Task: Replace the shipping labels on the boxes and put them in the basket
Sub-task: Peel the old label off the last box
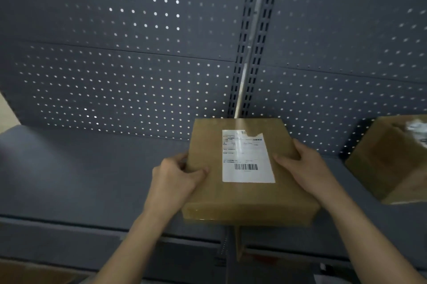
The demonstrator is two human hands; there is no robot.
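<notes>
A flat brown cardboard box lies on the grey shelf, its front edge over the shelf's lip. On its top sits a white shipping label with a barcode; the label's upper edge is torn. My left hand grips the box's left side, thumb on top. My right hand grips the right side, fingers curled over the top face. No basket is in view.
A second brown box with a crumpled label stands on the shelf at the right edge. Grey pegboard backs the shelf, with a slotted upright post in the middle. A brown cardboard corner shows at the bottom left.
</notes>
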